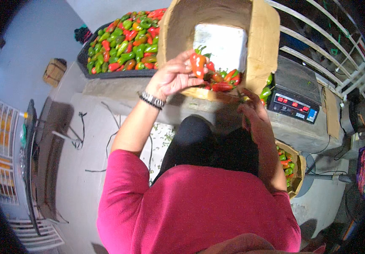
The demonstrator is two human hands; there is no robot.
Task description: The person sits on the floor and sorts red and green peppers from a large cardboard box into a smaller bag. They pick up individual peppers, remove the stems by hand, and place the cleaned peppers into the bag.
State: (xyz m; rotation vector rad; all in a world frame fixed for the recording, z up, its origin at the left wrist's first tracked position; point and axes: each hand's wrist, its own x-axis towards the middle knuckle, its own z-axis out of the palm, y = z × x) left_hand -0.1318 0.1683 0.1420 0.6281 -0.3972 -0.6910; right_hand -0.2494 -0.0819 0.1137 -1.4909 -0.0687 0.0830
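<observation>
An orange-red pepper (199,65) with a green stem is held up in the fingers of my left hand (177,74), above the near edge of a large cardboard box (261,47). More red and green peppers (222,85) lie inside that box, beside a bright white area at its bottom. My right hand (254,109), in shadow, is at the box's near right corner with its fingers bent; something small and dark shows at the fingertips, too unclear to name. Left of the box, a black crate (119,75) is heaped with green, red and orange peppers.
A digital scale (293,106) stands right of the box on the concrete ledge (119,92). Several green peppers (266,93) lie between them. Lower right is another cardboard box (300,177) of peppers. Cables (107,144) and plant bits are on the floor; white metal bars (309,41) rise behind.
</observation>
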